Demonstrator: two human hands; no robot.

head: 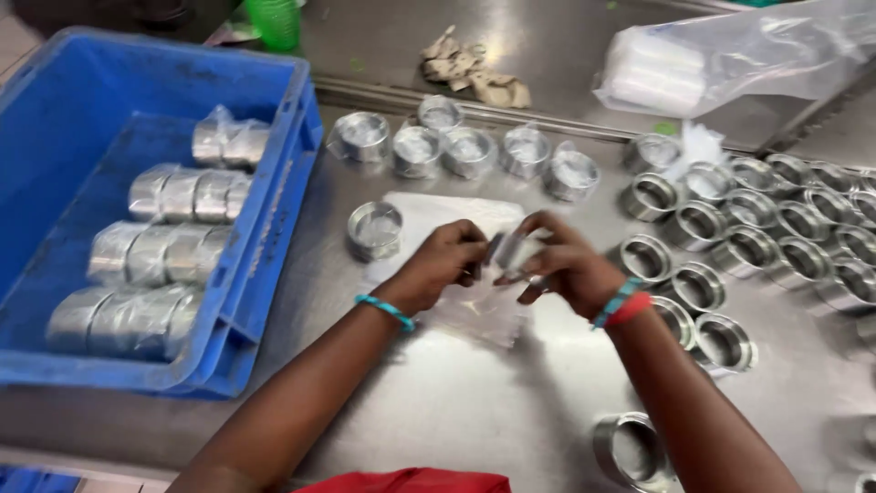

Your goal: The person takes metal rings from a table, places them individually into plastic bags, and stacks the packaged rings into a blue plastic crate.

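A short metal ring [507, 248], shiny and blurred by motion, held above the middle of the tabletop [456, 402] between both hands, partly inside a thin clear plastic bag [484, 306] that hangs down toward the surface. Probably rigid and fairly heavy for its size, with smooth machined walls likely to slip; best gripped across the outer wall or pinched through the open bore. By contrast, the bag soft, light and crinkly, easily torn on a sharp edge. Left hand [438, 265] closed around the film and the ring's left side, fingers curled in; turquoise band on that wrist. Right hand [566, 269] pinching the ring's right side through the plastic, fingers bent; red and turquoise bands on that wrist. Just left of the hands, one wrapped ring [375, 230] standing alone on the tabletop. Farther away, a row of wrapped rings [470, 151] in clear film. To the right, many bare rings [776, 242] standing open side up in close rows, some touching. Near right edge, one more bare ring [630, 449]. At far left, a blue plastic crate [274, 210] holding wrapped stacks of rings [146, 265] lying on their sides. Far right, a large clear bag of white items [730, 59]; far middle, crumpled brown paper scraps [474, 73]; a green bottle [274, 20] at the far edge.
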